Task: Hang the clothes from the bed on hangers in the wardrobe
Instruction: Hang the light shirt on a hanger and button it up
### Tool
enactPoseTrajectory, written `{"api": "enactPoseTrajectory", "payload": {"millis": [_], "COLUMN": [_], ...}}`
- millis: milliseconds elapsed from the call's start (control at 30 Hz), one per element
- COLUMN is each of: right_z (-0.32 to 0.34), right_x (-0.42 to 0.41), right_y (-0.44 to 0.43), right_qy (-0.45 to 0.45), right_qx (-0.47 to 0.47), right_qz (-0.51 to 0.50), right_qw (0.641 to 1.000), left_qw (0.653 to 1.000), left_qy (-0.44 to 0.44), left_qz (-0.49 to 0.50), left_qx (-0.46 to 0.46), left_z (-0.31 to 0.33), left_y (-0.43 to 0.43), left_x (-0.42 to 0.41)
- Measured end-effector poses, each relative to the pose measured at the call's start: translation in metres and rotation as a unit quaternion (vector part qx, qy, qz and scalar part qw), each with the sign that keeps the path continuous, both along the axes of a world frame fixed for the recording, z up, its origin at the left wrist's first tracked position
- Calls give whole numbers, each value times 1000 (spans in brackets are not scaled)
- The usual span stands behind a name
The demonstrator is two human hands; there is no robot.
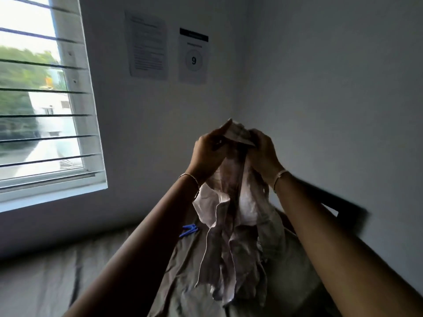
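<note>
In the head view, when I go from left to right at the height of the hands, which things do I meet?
White-framed window with dark horizontal bars → left hand → crumpled grey-and-white fabric garment, gripped by both hands → right hand.

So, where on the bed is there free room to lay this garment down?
The sheet below the window, left of the blue hanger, looks bare. The middle is crowded: an olive cloth lies under the held garment.
</note>
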State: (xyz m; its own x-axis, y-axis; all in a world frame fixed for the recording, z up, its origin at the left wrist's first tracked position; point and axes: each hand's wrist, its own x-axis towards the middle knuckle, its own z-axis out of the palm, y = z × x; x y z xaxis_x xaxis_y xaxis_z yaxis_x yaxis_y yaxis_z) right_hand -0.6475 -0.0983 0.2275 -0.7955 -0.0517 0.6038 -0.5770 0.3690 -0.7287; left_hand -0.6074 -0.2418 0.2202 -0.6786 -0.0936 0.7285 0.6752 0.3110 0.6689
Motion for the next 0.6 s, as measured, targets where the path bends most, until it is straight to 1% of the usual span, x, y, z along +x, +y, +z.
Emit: {"api": "enactPoseTrajectory", "payload": {"millis": [33, 100, 200, 267, 300, 367, 433, 500, 533, 600], "right_z": [10, 29, 52, 62, 67, 74, 78, 80, 81, 85], "right_x": [3, 12, 24, 33, 38, 51, 65, 77, 82, 92], "right_y": [-4, -15, -29, -33, -33, -34, -34, -34, -34, -32], "right_qy": [9, 36, 47, 39, 39, 59, 81, 79, 75, 63], "right_qx": [1, 5, -10, -41, -54, -66, -62, -58, -68, -125], "right_qz": [3, 4, -8, -17, -21, -36, -60, -84, -98, -119], "right_qw": [1000, 999, 999, 998, 998, 995, 993, 992, 990, 983], "left_qw": [998, 989, 962, 952, 949, 946, 943, 932, 928, 935], "left_qy": [23, 36, -19, -67, -95, -145, -202, -256, -269, -252], "left_qz": [51, 136, 266, 288, 280, 230, 165, 119, 102, 38], "left_qx": [-26, -54, -57, -75, -107, -175, -208, -227, -235, -246], "left_z": [-3, -10, -23, -35, -42, -54, -58, -59, -60, -61], "left_y": [-6, -16, -30, -46, -55, -75, -89, -96, -99, -103], "left_x": [0, 1, 3, -3, -7, -16, -20, -19, -19, -13]}}
